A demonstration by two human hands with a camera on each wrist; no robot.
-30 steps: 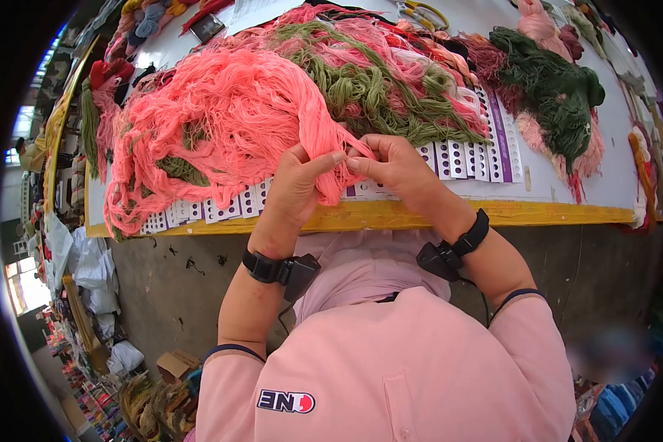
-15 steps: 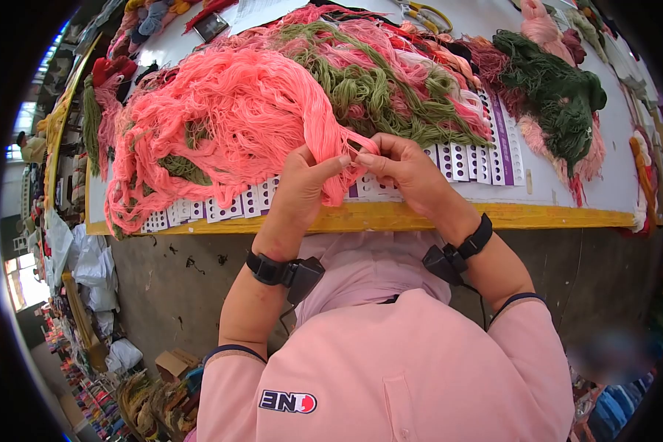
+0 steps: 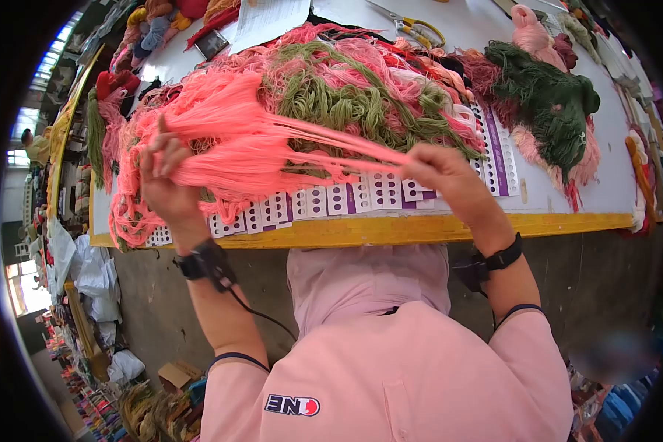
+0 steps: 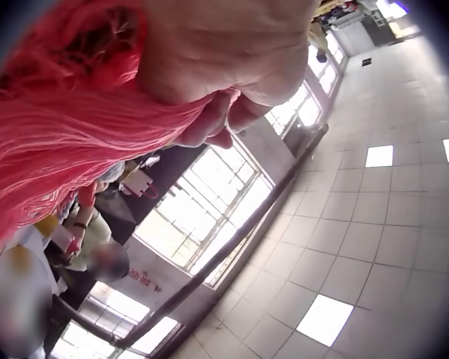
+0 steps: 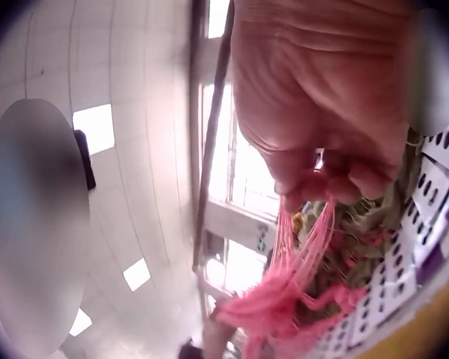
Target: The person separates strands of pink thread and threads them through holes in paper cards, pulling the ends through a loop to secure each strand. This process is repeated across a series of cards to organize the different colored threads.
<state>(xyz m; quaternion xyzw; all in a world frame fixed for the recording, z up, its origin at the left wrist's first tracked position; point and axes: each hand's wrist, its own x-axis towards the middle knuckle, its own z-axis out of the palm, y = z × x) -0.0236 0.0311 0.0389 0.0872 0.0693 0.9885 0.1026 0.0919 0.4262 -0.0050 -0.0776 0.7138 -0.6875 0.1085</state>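
A bright pink skein of yarn (image 3: 236, 147) is stretched sideways above the table, fanned wide at the left and narrowing to thin strands at the right. The left hand (image 3: 168, 180) holds its wide end with curled fingers; in the left wrist view the yarn (image 4: 82, 142) runs into that grip. At the narrow end the right hand (image 3: 453, 180) pinches a few strands, which hang taut from its fingertips in the right wrist view (image 5: 307, 235). Olive green yarn (image 3: 324, 99) lies tangled with more pink yarn behind the stretched skein.
Punched cards with rows of holes (image 3: 339, 199) lie along the yellow table edge (image 3: 390, 230). Dark green yarn (image 3: 541, 103) is heaped at the right, over pale pink yarn. Scissors with yellow handles (image 3: 420, 31) and a paper sheet (image 3: 269, 22) lie at the back.
The hands were together at the middle of the table edge. The left hand has moved left and the right hand right, spreading the pink yarn between them.
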